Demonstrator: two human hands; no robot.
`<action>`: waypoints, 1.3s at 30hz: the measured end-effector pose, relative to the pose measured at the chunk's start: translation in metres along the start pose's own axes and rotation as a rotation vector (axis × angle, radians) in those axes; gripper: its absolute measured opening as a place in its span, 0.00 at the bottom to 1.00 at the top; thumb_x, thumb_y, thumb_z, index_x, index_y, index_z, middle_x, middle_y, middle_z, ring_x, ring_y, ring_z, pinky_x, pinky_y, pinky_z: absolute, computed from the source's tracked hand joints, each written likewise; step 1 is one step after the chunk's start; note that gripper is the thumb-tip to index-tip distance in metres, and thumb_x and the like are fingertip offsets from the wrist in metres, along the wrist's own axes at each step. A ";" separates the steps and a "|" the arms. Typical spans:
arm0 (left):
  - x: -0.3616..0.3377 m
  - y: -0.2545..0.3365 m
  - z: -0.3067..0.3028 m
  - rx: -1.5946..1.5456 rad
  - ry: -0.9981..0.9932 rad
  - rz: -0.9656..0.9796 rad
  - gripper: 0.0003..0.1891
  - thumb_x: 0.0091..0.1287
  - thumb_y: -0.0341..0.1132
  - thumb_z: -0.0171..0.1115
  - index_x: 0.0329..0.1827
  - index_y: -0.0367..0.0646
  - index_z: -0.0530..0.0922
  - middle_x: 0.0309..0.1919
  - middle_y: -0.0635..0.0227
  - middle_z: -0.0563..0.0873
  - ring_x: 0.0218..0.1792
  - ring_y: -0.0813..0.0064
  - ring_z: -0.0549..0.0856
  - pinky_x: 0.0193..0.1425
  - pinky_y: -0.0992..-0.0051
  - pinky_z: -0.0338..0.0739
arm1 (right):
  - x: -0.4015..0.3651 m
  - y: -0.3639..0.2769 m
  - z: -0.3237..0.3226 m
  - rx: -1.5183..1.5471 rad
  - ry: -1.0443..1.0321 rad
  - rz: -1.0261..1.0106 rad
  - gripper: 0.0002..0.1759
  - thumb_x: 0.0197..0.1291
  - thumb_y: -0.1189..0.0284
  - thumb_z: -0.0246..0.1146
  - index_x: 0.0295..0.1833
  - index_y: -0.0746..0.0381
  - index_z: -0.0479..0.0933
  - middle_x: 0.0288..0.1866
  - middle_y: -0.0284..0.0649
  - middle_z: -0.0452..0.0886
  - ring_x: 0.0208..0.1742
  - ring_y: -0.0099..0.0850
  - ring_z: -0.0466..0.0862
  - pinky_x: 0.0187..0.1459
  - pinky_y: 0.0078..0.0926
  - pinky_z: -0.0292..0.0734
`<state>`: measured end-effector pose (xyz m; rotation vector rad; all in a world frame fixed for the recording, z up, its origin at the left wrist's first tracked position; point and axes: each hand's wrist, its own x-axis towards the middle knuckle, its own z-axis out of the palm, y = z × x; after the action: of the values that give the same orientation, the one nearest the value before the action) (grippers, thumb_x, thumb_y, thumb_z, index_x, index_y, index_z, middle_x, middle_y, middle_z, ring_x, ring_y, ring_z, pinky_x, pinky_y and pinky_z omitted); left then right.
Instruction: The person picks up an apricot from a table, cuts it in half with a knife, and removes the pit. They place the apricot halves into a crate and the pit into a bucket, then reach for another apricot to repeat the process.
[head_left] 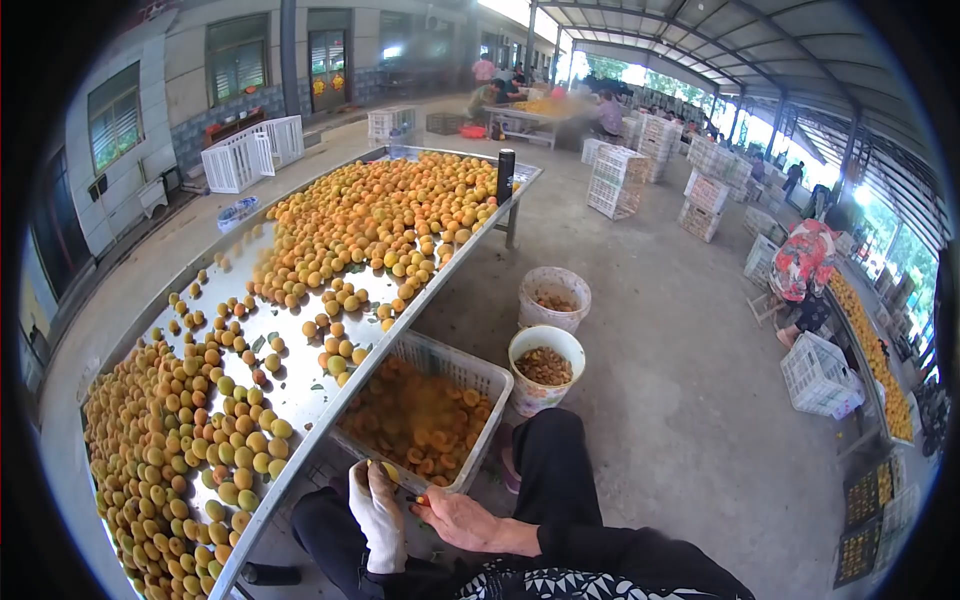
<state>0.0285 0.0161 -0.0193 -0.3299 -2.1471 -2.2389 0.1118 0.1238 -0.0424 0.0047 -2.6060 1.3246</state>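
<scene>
In a white glove, my left hand (378, 515) is raised over my lap beside the crate, its fingers closed round a yellow apricot (390, 471) that is mostly hidden. Bare and closed, my right hand (462, 522) is close to it, with a small red thing (422, 500) showing at the fingertips; its kind is too small to tell. Just beyond both hands stands a white plastic crate (497, 385) holding halved apricots (425, 415). To the left, whole apricots (370, 220) are spread over a metal table (300, 350).
Two buckets, a nearer one (575, 345) with brown pits and a farther one (582, 300), stand past the crate. A black can (506, 176) is on the table's far edge. Stacked crates (618, 182) and a person in a red patterned top (803, 260) are farther off.
</scene>
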 end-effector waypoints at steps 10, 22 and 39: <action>0.011 -0.006 0.003 -0.425 0.040 -0.515 0.23 0.76 0.53 0.49 0.35 0.41 0.76 0.24 0.73 0.78 0.21 0.83 0.73 0.24 0.81 0.63 | 0.002 -0.011 -0.012 -0.179 -0.081 0.111 0.21 0.71 0.61 0.56 0.39 0.72 0.67 0.29 0.60 0.81 0.33 0.56 0.84 0.31 0.47 0.79; 0.010 -0.018 0.017 0.063 0.062 -0.013 0.19 0.78 0.46 0.47 0.40 0.37 0.73 0.29 0.71 0.76 0.30 0.82 0.72 0.35 0.78 0.68 | 0.007 0.008 0.005 -0.020 0.025 0.046 0.19 0.70 0.65 0.57 0.41 0.73 0.68 0.31 0.62 0.81 0.35 0.58 0.84 0.34 0.49 0.78; 0.022 -0.049 0.013 -0.441 -0.016 -0.463 0.27 0.72 0.61 0.51 0.43 0.40 0.76 0.30 0.67 0.83 0.28 0.71 0.82 0.31 0.72 0.78 | 0.004 0.025 0.003 -0.357 0.025 -0.005 0.20 0.68 0.62 0.60 0.36 0.68 0.63 0.17 0.52 0.76 0.21 0.48 0.83 0.20 0.42 0.75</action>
<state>0.0006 0.0346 -0.0632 0.1716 -1.8605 -2.9666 0.1049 0.1367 -0.0638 -0.0616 -2.7781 0.8344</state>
